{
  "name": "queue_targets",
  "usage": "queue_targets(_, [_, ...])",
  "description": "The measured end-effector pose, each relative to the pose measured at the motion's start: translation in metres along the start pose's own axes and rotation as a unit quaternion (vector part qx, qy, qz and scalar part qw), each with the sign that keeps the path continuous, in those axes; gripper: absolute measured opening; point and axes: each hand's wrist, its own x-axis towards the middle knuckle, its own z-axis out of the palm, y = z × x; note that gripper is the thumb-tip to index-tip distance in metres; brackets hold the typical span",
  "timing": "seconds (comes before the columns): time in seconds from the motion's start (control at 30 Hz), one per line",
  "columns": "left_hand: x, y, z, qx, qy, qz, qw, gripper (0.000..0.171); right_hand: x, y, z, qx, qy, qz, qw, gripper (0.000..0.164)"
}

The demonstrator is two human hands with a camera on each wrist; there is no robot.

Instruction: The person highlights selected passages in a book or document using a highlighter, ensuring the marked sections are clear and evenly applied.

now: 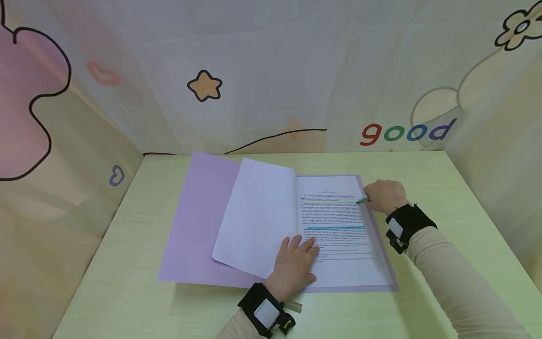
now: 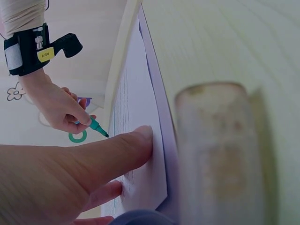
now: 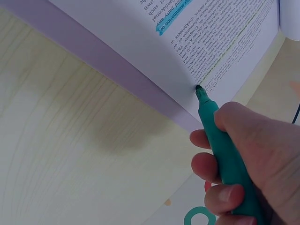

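A booklet with a purple cover (image 1: 199,226) lies open on the table, its left page (image 1: 258,212) blank and its right page (image 1: 338,275) printed with lines of text. One line bears a blue highlighted stripe (image 1: 334,228); a thin yellow-green stripe (image 1: 330,203) runs along a line higher up. My right hand (image 1: 386,196) grips a teal highlighter (image 3: 227,159), thumb on top and fingers curled round the barrel. Its dark tip (image 3: 198,87) is at the right end of the yellow-green line. My left hand (image 1: 293,264) rests with spread fingers across the booklet's lower middle.
A small, blurred translucent object (image 2: 220,159) lies on the table (image 1: 110,296) beside my left wrist, below the booklet's lower edge. Printed cloth walls (image 1: 271,70) enclose the table at the back and sides. Both wrists wear black camera straps (image 1: 408,223).
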Motion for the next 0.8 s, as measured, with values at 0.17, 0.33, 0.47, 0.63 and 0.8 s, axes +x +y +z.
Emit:
queue_targets(0.17, [0.0, 0.0, 0.0, 0.001, -0.003, 0.0, 1.0, 0.065, -0.001, 0.001, 0.001, -0.001, 0.008, -0.005, 1.0, 0.012])
queue_targets(0.33, [0.001, 0.001, 0.0, -0.004, -0.004, 0.0, 1.0, 0.065, 0.001, 0.0, 0.001, -0.011, 0.017, -0.006, 1.0, 0.014])
queue_targets(0.47, [0.002, 0.0, -0.001, -0.009, 0.001, 0.001, 1.0, 0.064, 0.004, -0.005, -0.003, -0.017, 0.034, -0.006, 0.999, 0.014])
queue_targets(0.63, [0.002, 0.0, -0.001, -0.013, -0.003, -0.001, 0.9999, 0.063, 0.011, -0.021, -0.009, -0.013, 0.042, -0.017, 0.999, 0.015])
queue_targets(0.8, [0.001, 0.001, -0.001, -0.007, -0.008, -0.002, 0.9999, 0.064, 0.018, -0.042, -0.009, 0.0, 0.052, -0.026, 0.998, 0.015])
